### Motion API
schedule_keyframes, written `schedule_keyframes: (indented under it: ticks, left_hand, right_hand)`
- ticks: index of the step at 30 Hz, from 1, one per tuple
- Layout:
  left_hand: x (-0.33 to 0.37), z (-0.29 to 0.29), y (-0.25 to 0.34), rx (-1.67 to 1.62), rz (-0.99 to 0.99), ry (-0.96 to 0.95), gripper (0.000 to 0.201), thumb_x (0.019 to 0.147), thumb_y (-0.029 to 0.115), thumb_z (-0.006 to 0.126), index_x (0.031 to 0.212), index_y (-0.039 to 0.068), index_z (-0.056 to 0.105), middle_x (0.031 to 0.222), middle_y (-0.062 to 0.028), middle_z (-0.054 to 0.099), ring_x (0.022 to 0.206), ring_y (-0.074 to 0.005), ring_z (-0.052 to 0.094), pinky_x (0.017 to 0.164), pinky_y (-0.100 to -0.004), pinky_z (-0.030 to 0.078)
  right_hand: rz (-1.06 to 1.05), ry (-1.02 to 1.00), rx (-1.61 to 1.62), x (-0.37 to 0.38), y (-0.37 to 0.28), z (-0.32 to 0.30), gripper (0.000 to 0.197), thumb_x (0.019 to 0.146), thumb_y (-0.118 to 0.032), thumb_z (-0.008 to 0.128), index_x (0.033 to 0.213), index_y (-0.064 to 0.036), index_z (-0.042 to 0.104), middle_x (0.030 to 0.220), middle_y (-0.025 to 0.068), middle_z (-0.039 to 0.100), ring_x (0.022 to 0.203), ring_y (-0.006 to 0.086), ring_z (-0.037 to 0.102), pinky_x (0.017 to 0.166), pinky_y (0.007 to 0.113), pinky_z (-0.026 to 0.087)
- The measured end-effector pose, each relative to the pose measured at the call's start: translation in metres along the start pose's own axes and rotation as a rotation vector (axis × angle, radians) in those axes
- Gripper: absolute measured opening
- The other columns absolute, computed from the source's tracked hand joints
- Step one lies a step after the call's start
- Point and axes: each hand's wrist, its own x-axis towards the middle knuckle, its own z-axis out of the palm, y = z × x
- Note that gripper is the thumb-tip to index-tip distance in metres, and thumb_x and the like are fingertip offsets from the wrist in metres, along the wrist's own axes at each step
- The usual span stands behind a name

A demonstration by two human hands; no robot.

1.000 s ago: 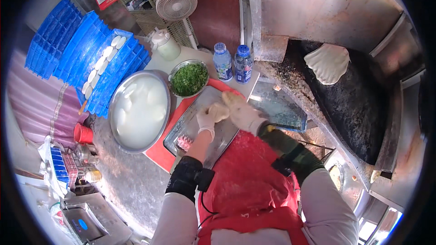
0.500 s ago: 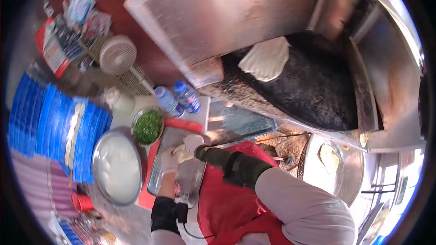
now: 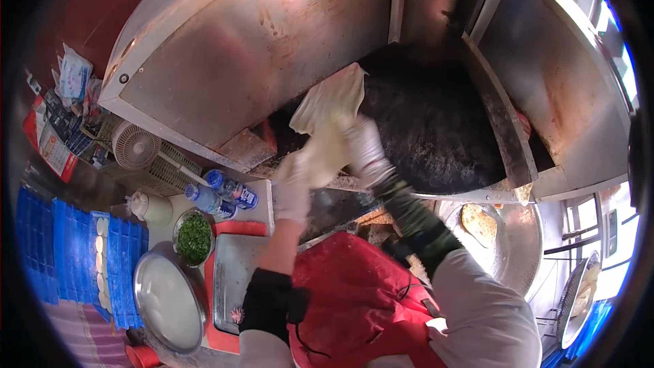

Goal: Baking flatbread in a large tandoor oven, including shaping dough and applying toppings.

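Observation:
Both hands wear white gloves and are raised to the near rim of a black domed griddle. My left hand and my right hand hold a pale, stretched dough sheet between them; the motion blurs its edges. Just above the hands a thin pale flatbread lies on the dome's left slope, its lower edge meeting the dough I hold. A red apron covers my front.
Below the hands a metal tray lies on a red board. Left of it stand a bowl of chopped greens, a large metal bowl, two water bottles, blue crates and a small fan. A steel basin at right holds a cooked flatbread.
My hands have left the tray and risen to the griddle's rim, carrying the dough sheet. The view has swung up toward the dome and steel hood.

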Motion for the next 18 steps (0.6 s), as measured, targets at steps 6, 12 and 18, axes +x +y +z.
schedule_keyframes:
  ticks: [6,12,18]
  left_hand:
    - [0.029,0.121,0.001,-0.436,-0.123,-0.478,0.033,0.096,0.016,0.048,0.124,0.000,0.048,0.119,-0.0135,0.055,0.103,-0.0210,0.058,0.091,-0.0327,0.048]
    - [-0.001,0.015,0.003,-0.143,-0.052,-0.287,0.037,0.096,0.025,0.046,0.125,0.001,0.049,0.122,-0.0156,0.054,0.106,-0.0239,0.057,0.089,-0.0345,0.047]
    - [-0.087,-0.202,0.011,0.246,0.128,0.297,0.026,0.089,0.003,0.048,0.114,0.000,0.053,0.124,-0.0109,0.053,0.109,-0.0190,0.054,0.095,-0.0331,0.043]
  right_hand:
    - [-0.076,-0.180,-1.308,0.071,-0.076,-0.123,0.076,0.077,-0.038,0.063,0.138,-0.0049,0.032,0.129,0.0200,0.048,0.112,0.0357,0.053,0.090,0.041,0.044]
    - [-0.277,-0.166,-1.588,0.067,-0.004,-0.134,0.089,0.082,-0.055,0.048,0.141,0.0050,0.018,0.147,0.0227,0.021,0.137,0.0406,0.015,0.110,0.053,0.011]
    - [-0.249,0.025,-1.572,0.086,0.002,-0.127,0.093,0.082,-0.065,0.040,0.141,0.0046,0.020,0.146,0.0263,0.020,0.136,0.0447,0.016,0.110,0.055,0.010]
